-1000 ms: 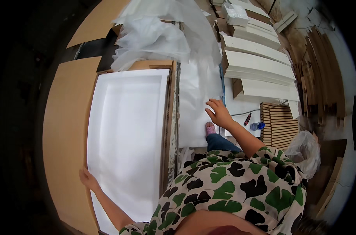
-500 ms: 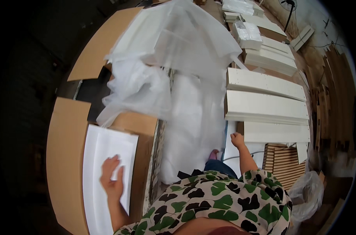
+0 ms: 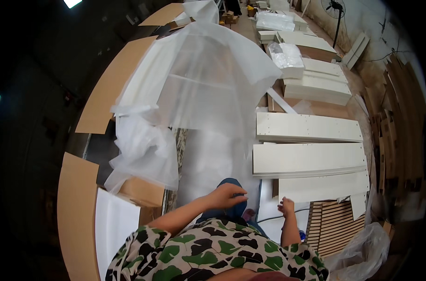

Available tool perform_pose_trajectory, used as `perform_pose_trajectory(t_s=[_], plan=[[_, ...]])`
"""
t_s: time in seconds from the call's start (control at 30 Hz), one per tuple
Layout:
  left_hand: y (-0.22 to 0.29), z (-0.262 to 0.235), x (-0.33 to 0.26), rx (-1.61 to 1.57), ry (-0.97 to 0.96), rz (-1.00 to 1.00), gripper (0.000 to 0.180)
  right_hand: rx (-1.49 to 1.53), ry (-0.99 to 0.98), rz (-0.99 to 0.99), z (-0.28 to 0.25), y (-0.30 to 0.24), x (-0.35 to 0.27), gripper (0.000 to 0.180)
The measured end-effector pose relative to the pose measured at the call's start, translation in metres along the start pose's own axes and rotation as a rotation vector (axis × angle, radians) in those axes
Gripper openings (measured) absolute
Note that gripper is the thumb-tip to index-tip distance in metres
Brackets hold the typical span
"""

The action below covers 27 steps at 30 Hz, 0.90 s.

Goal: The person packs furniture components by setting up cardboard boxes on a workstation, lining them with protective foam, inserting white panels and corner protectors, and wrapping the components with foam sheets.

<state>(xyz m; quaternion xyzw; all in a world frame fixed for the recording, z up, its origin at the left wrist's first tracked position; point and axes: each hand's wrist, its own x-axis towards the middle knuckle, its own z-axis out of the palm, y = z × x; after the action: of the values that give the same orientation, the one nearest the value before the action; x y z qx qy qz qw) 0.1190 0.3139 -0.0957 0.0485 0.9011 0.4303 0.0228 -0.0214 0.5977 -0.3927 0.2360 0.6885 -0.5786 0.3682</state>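
My left hand hovers in front of my body above my jeans. Its fingers are loosely bent and apart, and nothing shows in them. My right hand is by the near left corner of a white board; its fingers are curled in, with nothing visible in them. I cannot tell whether it touches the board. Further off, a large translucent foam sheet drapes over the workbench and down into the aisle. A bunched part of the foam lies beside an open cardboard box lined with white foam.
More white boards lie stacked along the right, with a plastic-wrapped pack behind them. Striped slats and a crumpled clear plastic bag sit at the lower right. Brown cardboard sheets line the left. A fan stands by the wall.
My left hand has left its place over the white-lined box and moved right, in front of my body. My right hand is lower in view. My view has tilted up and turned left.
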Motion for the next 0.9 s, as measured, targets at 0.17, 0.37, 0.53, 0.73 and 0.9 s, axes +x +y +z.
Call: perform_pose_trajectory(t_s=[0.17,0.37,0.53,0.73,0.9], plan=[[-0.103,0.034,0.107,0.048,-0.093,-0.024,0.032,0.216,-0.027,0.086,0.002,-0.017,0.0,0.04],[-0.208,0.07,0.218,0.365,-0.487,-0.264,0.055,0.41,0.129,0.116,0.019,-0.027,0.036,0.041],[-0.249,0.085,0.246,0.446,-0.402,-0.201,0.057,0.358,0.247,0.228,0.057,-0.061,0.06,0.053],[-0.267,0.094,0.281,0.221,-0.67,-0.238,0.052,0.467,0.213,0.143,0.094,-0.077,0.089,0.038],[-0.291,0.085,0.3,0.25,-0.383,-0.196,0.052,0.441,0.334,0.241,0.11,-0.106,0.102,0.036]])
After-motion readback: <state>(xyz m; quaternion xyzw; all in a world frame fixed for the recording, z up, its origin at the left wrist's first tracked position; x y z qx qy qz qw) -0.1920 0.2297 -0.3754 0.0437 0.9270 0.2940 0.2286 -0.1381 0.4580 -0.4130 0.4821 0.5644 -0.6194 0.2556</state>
